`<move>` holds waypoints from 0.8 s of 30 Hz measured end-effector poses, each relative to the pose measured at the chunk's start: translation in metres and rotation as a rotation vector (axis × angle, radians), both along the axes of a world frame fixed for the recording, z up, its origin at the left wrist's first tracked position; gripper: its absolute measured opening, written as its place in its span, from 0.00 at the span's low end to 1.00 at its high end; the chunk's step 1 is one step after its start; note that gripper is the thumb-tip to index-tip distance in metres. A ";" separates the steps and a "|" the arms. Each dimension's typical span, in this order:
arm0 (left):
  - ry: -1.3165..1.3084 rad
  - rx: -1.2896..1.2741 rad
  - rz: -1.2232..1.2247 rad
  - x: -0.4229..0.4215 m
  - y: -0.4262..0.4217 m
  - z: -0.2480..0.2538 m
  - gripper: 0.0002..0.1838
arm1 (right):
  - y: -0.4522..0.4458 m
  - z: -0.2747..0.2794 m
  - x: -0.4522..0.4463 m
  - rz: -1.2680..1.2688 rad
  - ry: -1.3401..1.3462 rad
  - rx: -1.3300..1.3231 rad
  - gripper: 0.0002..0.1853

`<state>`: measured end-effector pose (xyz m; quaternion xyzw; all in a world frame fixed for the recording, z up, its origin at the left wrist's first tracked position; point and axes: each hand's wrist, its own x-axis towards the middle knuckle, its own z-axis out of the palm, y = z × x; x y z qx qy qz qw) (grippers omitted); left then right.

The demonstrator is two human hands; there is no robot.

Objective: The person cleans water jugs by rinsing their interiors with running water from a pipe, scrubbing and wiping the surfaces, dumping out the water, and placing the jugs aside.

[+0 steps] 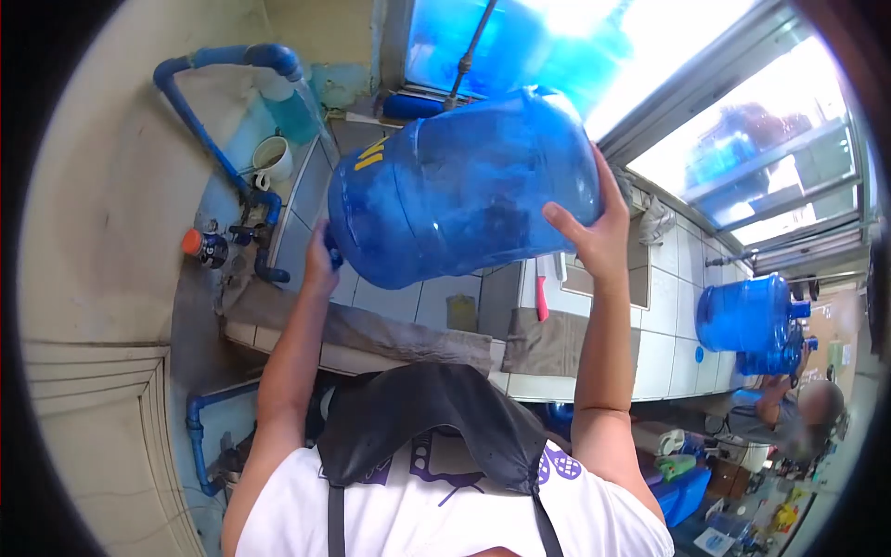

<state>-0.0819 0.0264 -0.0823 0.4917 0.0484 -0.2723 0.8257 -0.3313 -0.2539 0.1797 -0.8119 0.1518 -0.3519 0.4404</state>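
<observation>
A large blue water jug (464, 181) is held up and tilted on its side above a tiled sink basin, its broad base toward the right. Wrapped round the neck at the jug's lower left is my left hand (322, 260), its fingers partly hidden. My right hand (594, 227) grips the base end, thumb on the near side. At the upper left, water runs from a blue pipe (278, 58) beside the jug.
On the left ledge stand a white mug (272, 158) and an orange-capped bottle (206, 247). A pink-handled tool (542, 297) and grey cloths (548, 345) lie along the counter. More blue jugs (742, 314) stand at the right, near another person (775, 413).
</observation>
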 end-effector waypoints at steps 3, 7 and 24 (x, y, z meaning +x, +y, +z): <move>0.020 -0.117 -0.140 -0.018 -0.031 0.003 0.23 | 0.015 0.053 0.003 0.025 0.065 -0.201 0.51; -0.109 -0.303 -0.298 -0.020 -0.074 -0.026 0.26 | 0.028 0.099 0.011 0.059 0.143 -0.497 0.52; -0.111 -0.564 -0.818 -0.044 -0.155 0.093 0.29 | 0.076 0.201 0.005 0.222 0.189 -1.070 0.51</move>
